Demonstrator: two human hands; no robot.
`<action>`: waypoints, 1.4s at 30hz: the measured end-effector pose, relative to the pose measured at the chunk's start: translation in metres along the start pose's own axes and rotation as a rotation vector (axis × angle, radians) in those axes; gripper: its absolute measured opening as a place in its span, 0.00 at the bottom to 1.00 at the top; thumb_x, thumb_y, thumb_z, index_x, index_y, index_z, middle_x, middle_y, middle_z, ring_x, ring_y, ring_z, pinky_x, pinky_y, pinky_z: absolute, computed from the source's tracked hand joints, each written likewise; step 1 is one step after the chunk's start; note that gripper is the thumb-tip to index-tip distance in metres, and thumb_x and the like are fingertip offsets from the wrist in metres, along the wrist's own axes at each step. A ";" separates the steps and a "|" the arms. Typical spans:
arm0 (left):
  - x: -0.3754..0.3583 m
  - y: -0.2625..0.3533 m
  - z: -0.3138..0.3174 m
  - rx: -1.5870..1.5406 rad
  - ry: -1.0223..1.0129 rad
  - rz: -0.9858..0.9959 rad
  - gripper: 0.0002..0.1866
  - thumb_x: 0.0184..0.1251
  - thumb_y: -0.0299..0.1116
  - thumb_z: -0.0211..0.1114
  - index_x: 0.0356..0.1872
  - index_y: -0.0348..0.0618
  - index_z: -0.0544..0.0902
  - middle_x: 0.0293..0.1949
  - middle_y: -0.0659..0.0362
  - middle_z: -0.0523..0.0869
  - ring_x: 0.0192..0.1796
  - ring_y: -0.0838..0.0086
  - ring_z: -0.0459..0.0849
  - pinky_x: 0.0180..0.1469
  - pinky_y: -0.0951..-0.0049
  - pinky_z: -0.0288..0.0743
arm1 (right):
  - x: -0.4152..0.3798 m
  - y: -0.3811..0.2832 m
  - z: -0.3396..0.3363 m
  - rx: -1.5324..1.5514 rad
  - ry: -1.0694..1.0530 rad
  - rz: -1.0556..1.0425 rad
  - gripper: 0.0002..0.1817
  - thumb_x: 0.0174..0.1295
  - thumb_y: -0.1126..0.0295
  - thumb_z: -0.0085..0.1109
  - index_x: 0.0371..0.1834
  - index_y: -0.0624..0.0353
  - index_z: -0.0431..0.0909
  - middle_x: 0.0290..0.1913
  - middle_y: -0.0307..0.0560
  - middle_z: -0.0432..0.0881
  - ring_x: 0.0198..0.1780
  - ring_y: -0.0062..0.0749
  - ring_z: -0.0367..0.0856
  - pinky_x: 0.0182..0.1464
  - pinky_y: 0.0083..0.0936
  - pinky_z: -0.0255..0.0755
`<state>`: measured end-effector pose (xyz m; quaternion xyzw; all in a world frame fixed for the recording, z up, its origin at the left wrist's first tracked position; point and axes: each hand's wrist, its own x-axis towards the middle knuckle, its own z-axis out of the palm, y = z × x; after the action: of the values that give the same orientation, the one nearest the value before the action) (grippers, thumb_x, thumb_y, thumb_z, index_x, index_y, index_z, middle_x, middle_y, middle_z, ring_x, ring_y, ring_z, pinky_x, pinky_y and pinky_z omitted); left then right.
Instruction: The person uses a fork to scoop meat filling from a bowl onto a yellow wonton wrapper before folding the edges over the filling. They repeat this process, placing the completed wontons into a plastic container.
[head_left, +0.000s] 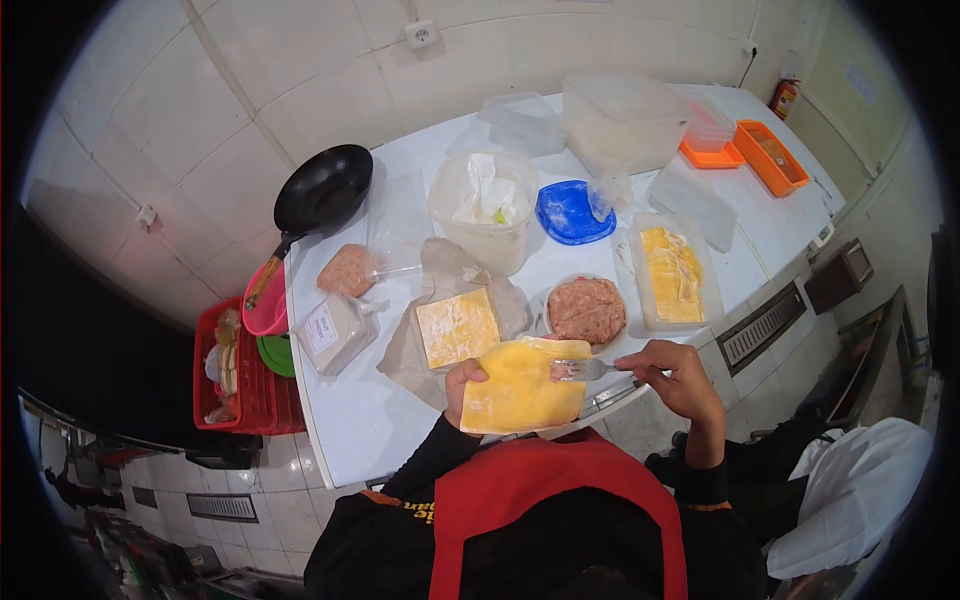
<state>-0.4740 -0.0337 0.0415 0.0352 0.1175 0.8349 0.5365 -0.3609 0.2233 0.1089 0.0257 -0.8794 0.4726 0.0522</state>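
Observation:
Across my left hand (460, 388) lies a floury yellow dough wrapper (515, 395), its thumb resting on top near the left edge and the other fingers hidden beneath. My right hand (675, 378) grips a metal fork (592, 369) by its handle. The fork's tines touch the wrapper's right side, with a little pinkish minced meat at them. Just beyond the fork stands a bowl of minced meat (587, 308). A square stack of yellow wrappers (458, 327) sits on brown paper (400, 352) to the left of the bowl.
A clear container (688, 318) holds folded yellow sheets at the right. Behind are a white tub (480, 240), a blue lid (575, 228) and a large clear box (615, 130). A black wok (325, 190), bagged meat (347, 268) and a labelled bag (335, 335) lie left. Red crates (265, 400) stand beside the table.

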 end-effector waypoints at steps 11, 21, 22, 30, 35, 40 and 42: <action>-0.014 0.003 -0.004 0.013 0.041 0.015 0.52 0.31 0.38 0.58 0.67 0.28 0.54 0.67 0.40 0.59 0.67 0.45 0.63 0.69 0.48 0.53 | 0.008 -0.003 -0.005 -0.164 -0.046 -0.052 0.17 0.50 0.83 0.59 0.41 0.50 0.85 0.26 0.45 0.79 0.29 0.32 0.77 0.33 0.26 0.70; -0.009 -0.001 0.005 -0.103 -0.058 0.071 0.49 0.36 0.39 0.56 0.69 0.33 0.54 0.65 0.40 0.63 0.65 0.47 0.65 0.67 0.53 0.58 | 0.004 0.059 -0.006 0.502 0.117 0.039 0.11 0.61 0.72 0.56 0.45 0.62 0.80 0.23 0.32 0.74 0.24 0.17 0.69 0.26 0.18 0.64; -0.007 -0.002 0.003 -0.074 -0.052 0.082 0.49 0.37 0.40 0.55 0.69 0.35 0.54 0.65 0.42 0.63 0.65 0.47 0.66 0.67 0.53 0.59 | 0.005 0.064 0.006 0.621 0.178 0.100 0.11 0.62 0.70 0.56 0.45 0.61 0.79 0.22 0.30 0.71 0.22 0.15 0.66 0.24 0.16 0.61; 0.009 -0.015 -0.005 -0.036 -0.024 0.137 0.50 0.39 0.39 0.55 0.71 0.36 0.51 0.68 0.40 0.59 0.67 0.48 0.63 0.69 0.54 0.57 | 0.029 0.055 0.094 1.388 0.106 0.397 0.08 0.62 0.68 0.58 0.41 0.57 0.78 0.20 0.26 0.66 0.15 0.10 0.56 0.17 0.13 0.50; 0.013 -0.020 -0.002 -0.095 -0.061 0.188 0.49 0.41 0.37 0.54 0.72 0.39 0.50 0.67 0.40 0.60 0.66 0.48 0.64 0.68 0.54 0.57 | 0.025 0.029 0.103 0.673 0.201 0.143 0.05 0.59 0.74 0.58 0.38 0.60 0.79 0.23 0.29 0.71 0.18 0.10 0.58 0.20 0.12 0.50; 0.007 -0.013 -0.004 -0.153 -0.095 0.186 0.48 0.42 0.36 0.53 0.72 0.42 0.49 0.66 0.42 0.62 0.65 0.49 0.66 0.68 0.54 0.57 | 0.022 0.025 0.092 0.816 0.323 0.172 0.06 0.60 0.75 0.57 0.40 0.61 0.78 0.27 0.33 0.77 0.18 0.09 0.56 0.20 0.10 0.50; 0.005 -0.012 -0.006 -0.165 -0.100 0.187 0.48 0.42 0.36 0.53 0.72 0.42 0.49 0.66 0.41 0.62 0.65 0.49 0.66 0.68 0.54 0.57 | 0.020 0.025 0.079 0.785 0.341 0.137 0.06 0.60 0.75 0.57 0.40 0.61 0.77 0.27 0.32 0.76 0.18 0.09 0.56 0.20 0.10 0.49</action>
<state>-0.4663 -0.0254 0.0325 0.0433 0.0177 0.8852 0.4628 -0.3890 0.1718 0.0470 -0.0932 -0.6115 0.7709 0.1516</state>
